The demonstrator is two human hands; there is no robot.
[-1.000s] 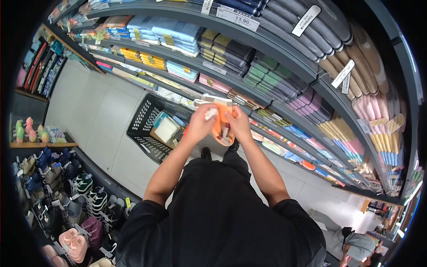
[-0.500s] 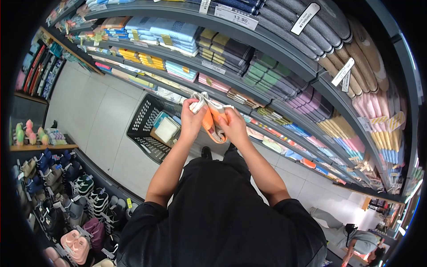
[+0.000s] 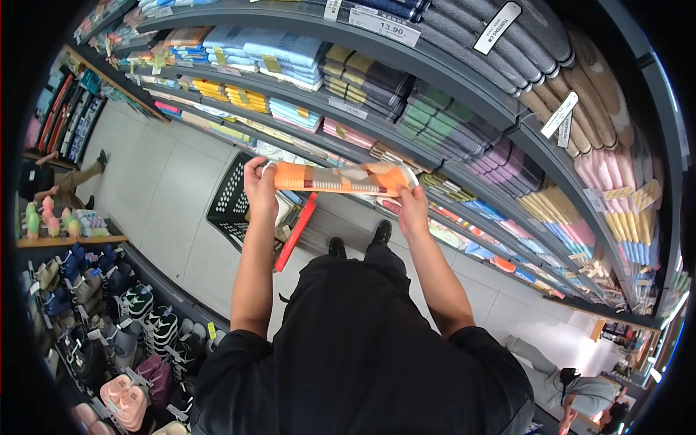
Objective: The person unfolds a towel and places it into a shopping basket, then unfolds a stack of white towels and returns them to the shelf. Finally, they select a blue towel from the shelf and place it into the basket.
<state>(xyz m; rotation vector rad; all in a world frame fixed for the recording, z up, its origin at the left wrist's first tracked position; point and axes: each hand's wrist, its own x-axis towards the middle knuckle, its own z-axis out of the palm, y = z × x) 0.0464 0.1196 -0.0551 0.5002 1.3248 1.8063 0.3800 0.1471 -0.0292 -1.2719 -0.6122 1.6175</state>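
Note:
An orange, grey and white patterned towel (image 3: 330, 178) is stretched sideways in front of me, above the floor and close to the shelves. My left hand (image 3: 261, 185) is closed on its left end. On the right end, my right hand (image 3: 409, 205) grips the cloth between thumb and fingers. Below and behind the towel stands a black shopping basket (image 3: 230, 199) with a red handle (image 3: 296, 232). Part of the basket's contents is hidden by the towel and my left arm.
Tiered shelves (image 3: 304, 87) of folded towels (image 3: 446, 119) curve around the front and right. A slipper display (image 3: 123, 319) fills the lower left. One person (image 3: 58, 181) is at the far left, another (image 3: 573, 388) at the lower right. Pale floor tiles (image 3: 163, 196) lie between.
My hands have moved apart, spreading the bunched towel into a long strip. The basket's red handle has come into view. A person has appeared at the far left.

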